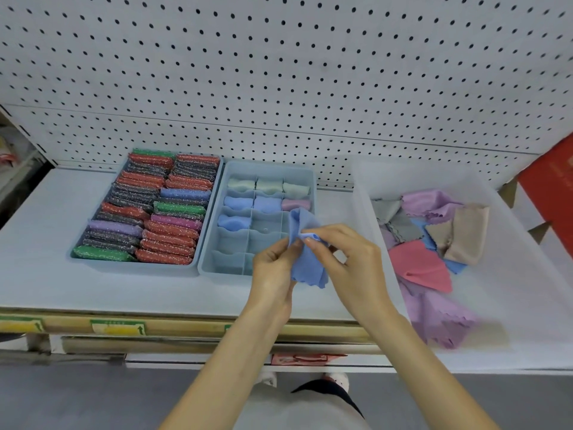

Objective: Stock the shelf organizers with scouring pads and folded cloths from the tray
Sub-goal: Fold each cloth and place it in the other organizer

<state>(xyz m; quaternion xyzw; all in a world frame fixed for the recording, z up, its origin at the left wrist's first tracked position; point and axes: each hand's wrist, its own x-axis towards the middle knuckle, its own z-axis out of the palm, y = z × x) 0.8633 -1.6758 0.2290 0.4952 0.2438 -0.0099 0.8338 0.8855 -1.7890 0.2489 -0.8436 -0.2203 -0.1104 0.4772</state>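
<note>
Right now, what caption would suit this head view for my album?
Both hands, left hand and right hand, fold a blue cloth over the divided organizer.

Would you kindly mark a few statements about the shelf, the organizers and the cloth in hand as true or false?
1. Both hands, left and right, hold a blue cloth. True.
2. The left organizer is packed with scouring pads. True.
3. Every cell of the divided organizer holds a folded cloth. False: only the far cells are filled; the near rows are empty.
4. The loose cloths lie in the clear tray on the right. True.
5. The cloth in hand is pink. False: it is blue; a pink cloth lies in the tray.
</note>
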